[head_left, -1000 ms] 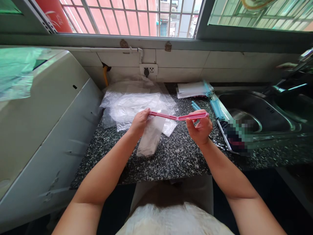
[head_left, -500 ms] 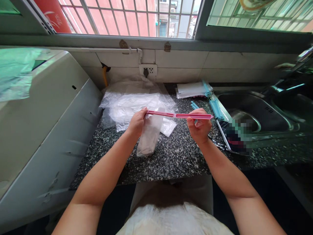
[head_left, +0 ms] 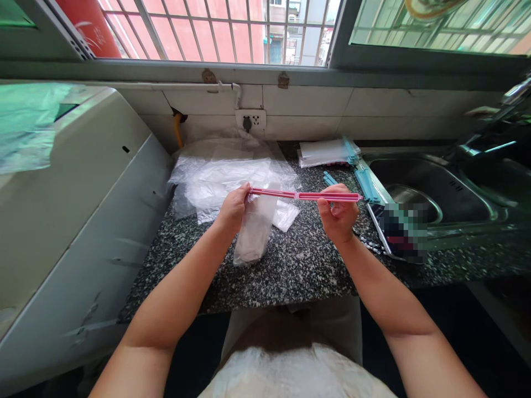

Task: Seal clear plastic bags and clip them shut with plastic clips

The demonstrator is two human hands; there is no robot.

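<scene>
My left hand (head_left: 234, 209) is closed, pinching the top corner of a clear plastic bag (head_left: 256, 232) together with the left end of a pink stick. The bag hangs down over the counter. A pink bag sealing clip (head_left: 307, 196), long and thin, runs level from there to my right hand (head_left: 341, 213). It looks like two lengths meeting at a pale joint near the bag's right top corner. My right fingers are closed around its thicker right part, whose tip sticks out past the hand. Behind the bag lies a pile of clear plastic bags (head_left: 226, 174).
A stack of clear bags (head_left: 321, 152) lies by the wall. Several blue clip sticks (head_left: 367, 185) rest at the edge of the sink (head_left: 402, 166). A phone-like flat object (head_left: 388, 235), partly blurred, lies beside it. A pale metal cabinet (head_left: 74, 221) bounds the left side.
Both hands and the pink clip stay almost in place. The lower end of the hanging bag has swung very slightly to the right.
</scene>
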